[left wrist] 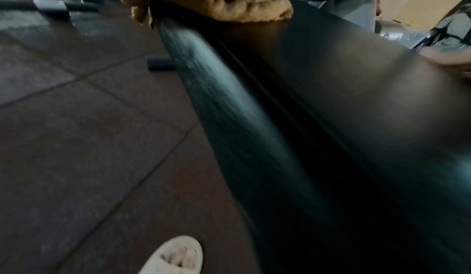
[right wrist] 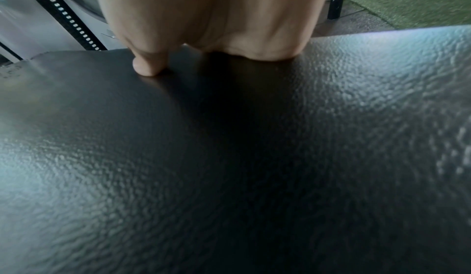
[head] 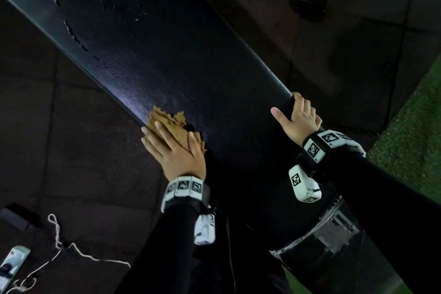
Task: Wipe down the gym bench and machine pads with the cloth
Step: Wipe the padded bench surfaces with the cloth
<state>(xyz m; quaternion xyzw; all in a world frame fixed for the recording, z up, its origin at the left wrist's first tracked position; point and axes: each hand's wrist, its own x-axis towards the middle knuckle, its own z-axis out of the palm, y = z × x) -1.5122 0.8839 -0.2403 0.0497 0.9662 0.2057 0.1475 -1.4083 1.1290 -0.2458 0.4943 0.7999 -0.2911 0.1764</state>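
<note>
Most of the tan cloth (head: 170, 127) is hidden beneath the left hand (head: 175, 150), whose flat, straight fingers press it onto the near edge of the black bench pad (head: 167, 55). The left wrist view is blurred, so the cloth's folds are hard to read. The pad's long axis runs diagonally away from both hands. The right hand (head: 297, 118) appears to curl over the pad's far edge, thumb lying on top.

No readable text anywhere; the wristband (head: 182, 185) markers carry only patterns.

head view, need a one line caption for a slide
Left hand presses a tan cloth on the black bench pad while the right hand grips its far edge.
</note>
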